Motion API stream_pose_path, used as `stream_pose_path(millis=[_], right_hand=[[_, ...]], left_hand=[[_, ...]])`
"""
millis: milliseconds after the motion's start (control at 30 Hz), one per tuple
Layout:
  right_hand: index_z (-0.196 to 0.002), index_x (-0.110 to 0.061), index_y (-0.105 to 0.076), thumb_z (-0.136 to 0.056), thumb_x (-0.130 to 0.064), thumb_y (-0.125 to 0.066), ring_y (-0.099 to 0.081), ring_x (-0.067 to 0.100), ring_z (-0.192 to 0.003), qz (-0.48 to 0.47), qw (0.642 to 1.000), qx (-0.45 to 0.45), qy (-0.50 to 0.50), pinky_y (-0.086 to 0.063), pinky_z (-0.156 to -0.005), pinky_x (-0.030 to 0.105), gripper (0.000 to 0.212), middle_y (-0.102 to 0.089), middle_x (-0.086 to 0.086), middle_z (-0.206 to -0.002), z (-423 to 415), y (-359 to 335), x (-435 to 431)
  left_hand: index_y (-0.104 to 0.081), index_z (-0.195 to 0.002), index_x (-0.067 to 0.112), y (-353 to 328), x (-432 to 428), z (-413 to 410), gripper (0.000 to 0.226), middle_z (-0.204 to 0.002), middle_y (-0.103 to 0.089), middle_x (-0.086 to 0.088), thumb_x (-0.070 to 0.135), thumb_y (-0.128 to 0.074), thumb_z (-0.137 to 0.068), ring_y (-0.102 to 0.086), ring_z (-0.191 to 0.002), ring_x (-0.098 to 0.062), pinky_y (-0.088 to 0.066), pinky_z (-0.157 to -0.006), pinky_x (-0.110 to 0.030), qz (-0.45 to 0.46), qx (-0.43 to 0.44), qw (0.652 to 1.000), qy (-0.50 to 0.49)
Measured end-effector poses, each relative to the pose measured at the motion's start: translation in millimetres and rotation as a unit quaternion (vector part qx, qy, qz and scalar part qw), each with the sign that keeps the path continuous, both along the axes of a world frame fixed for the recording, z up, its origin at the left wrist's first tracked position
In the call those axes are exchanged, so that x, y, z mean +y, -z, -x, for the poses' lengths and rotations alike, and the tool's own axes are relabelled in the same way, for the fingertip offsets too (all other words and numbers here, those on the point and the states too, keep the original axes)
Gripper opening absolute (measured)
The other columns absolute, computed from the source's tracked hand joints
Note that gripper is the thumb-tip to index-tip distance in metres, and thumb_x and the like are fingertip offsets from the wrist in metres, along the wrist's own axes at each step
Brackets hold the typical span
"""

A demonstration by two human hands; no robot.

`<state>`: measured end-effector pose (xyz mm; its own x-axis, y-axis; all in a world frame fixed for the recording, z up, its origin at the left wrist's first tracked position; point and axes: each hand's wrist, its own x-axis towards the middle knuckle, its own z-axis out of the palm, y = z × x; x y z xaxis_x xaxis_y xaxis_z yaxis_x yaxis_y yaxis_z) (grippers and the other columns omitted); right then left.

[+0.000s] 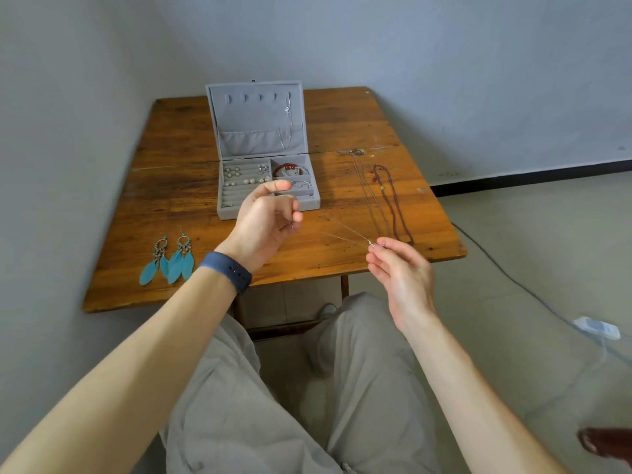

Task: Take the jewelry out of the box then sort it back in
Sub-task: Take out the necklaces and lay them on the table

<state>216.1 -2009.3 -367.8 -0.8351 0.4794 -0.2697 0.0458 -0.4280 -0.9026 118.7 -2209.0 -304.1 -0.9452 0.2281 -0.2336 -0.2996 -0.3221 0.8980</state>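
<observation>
A grey jewelry box (225,208) stands open on the wooden table (178,186), with a silver necklace (289,126) hung in its lid. Its tray holds small earrings (243,176), a red bead bracelet (285,169) and a silver bangle (302,184). A thin silver chain (345,230) stretches between my hands above the table's front. My left hand (265,220) pinches one end, and my right hand (398,268) pinches the clasp end. Two teal feather earrings (171,260) lie at front left. A dark red bead necklace (393,203) and a thin chain (367,193) lie to the right.
The table sits in a corner against grey walls. A cable (506,271) runs over the floor at the right to a white adapter (596,327). My knees in grey trousers are below the table's front edge. A dark red object (605,443) shows at lower right.
</observation>
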Motion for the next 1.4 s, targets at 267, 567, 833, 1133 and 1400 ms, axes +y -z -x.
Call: stream_pose_path(millis=[267, 567, 833, 1133, 1400], right_hand=[[-0.100, -0.014, -0.078, -0.084, -0.005, -0.077, -0.075, 0.020, -0.088, -0.039, 0.999, -0.023, 0.011, -0.058, -0.073, 0.023, 0.018, -0.078, 0.005, -0.096, -21.1, 12.0, 27.2], [-0.094, -0.025, -0.080, -0.084, -0.010, -0.078, -0.075, 0.016, -0.085, -0.080, 0.995, -0.029, 0.048, -0.057, -0.069, 0.019, 0.018, -0.078, 0.002, -0.091, -35.7, 18.5, 61.5], [-0.098, -0.031, -0.079, -0.085, -0.023, -0.078, -0.072, 0.004, -0.082, -0.149, 0.982, -0.096, 0.062, -0.054, -0.076, 0.018, 0.015, -0.077, -0.014, -0.091, -30.8, 30.7, 87.8], [-0.083, -0.041, -0.071, -0.080, -0.038, -0.077, -0.065, -0.009, -0.077, -0.246, 0.946, -0.193, 0.083, -0.047, -0.064, 0.019, 0.008, -0.070, -0.027, -0.075, 0.9, 40.5, 102.6], [-0.078, -0.037, -0.063, -0.080, -0.040, -0.070, -0.058, -0.013, -0.076, -0.377, 0.895, -0.241, 0.006, -0.040, -0.061, 0.015, 0.008, -0.061, -0.041, -0.078, 26.7, 33.0, 120.9]], left_hand=[[-0.067, -0.116, 0.009, -10.8, 4.7, 25.2, 0.027, -0.100, -0.076, -0.009, 0.003, -0.071, -0.090, -0.075, -0.087, -0.026, -0.060, -0.079, -0.028, 0.268, 0.089, 0.935, 0.214], [-0.077, -0.098, 0.015, -20.8, 62.9, 63.5, 0.013, -0.083, -0.078, 0.004, 0.014, -0.077, -0.085, -0.076, -0.077, -0.013, -0.057, -0.072, -0.016, 0.422, 0.231, 0.834, 0.270], [-0.078, -0.084, 0.027, -16.2, 128.1, 99.1, 0.002, -0.077, -0.073, 0.014, 0.028, -0.079, -0.085, -0.067, -0.070, -0.001, -0.054, -0.068, -0.019, 0.592, 0.346, 0.671, 0.282], [-0.074, -0.091, 0.025, 4.3, 218.7, 143.6, 0.005, -0.089, -0.070, 0.004, 0.028, -0.075, -0.087, -0.064, -0.081, -0.017, -0.053, -0.070, -0.029, 0.648, 0.386, 0.592, 0.284], [-0.074, -0.094, 0.026, 31.6, 252.2, 166.3, 0.005, -0.101, -0.071, -0.002, 0.024, -0.074, -0.089, -0.067, -0.088, -0.026, -0.059, -0.076, -0.039, 0.676, 0.414, 0.510, 0.333]])
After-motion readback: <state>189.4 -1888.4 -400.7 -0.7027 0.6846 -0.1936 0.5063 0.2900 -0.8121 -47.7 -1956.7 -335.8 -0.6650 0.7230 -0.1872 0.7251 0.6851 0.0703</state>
